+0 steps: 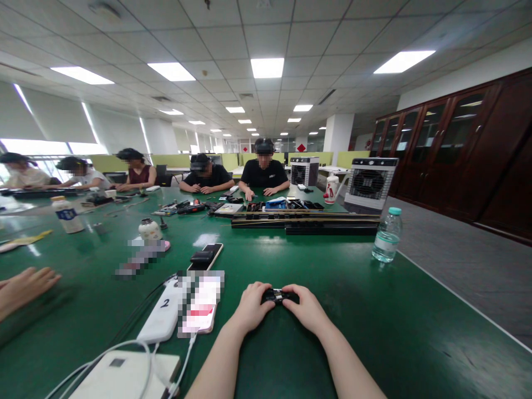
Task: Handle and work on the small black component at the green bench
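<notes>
Both of my hands meet over the green table [274, 366] around a small black object with a silvery middle [277, 296]. Its kind I cannot make out. My left hand [254, 303] grips its left end between thumb and fingers. On the other end, my right hand [305, 306] has its thumb and fingers closed in the same way. The fingers cover both ends, so only the central part shows. To the left of my hands lies a phone with a lit screen [204, 307], a cable plugged into its lower end.
A white power bank marked 2 [164, 310] and a white box [128, 377] with looping cables lie left. A water bottle [387, 235] stands right. Black rails [307, 223] and tools cross the table's far side. Another person's hand [29, 288] is at left; several people sit beyond.
</notes>
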Available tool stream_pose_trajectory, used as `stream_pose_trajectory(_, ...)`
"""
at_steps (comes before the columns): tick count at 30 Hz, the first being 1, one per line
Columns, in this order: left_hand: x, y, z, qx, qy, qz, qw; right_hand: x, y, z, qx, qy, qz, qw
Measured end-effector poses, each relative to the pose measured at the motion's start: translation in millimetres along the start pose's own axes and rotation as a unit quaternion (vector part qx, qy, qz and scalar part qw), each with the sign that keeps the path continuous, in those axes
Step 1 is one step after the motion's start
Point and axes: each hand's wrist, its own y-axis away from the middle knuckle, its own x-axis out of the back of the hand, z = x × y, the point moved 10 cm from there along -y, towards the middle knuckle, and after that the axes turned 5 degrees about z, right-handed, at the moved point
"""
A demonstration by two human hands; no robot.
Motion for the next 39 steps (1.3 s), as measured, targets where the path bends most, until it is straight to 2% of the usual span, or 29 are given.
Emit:
stream_pose_trajectory(23,1.7,0.1,1.0,-0.008,0.011,0.021,1.0,-2.6,-1.5,-0.6,0.018,0.005,0.003,1.0)
stream_pose_trajectory(39,0.6,1.1,1.6,-0.002,0.013,0.009,1.0,-2.9,-0.9,-2.8,0.033,0.028,0.013,0.999)
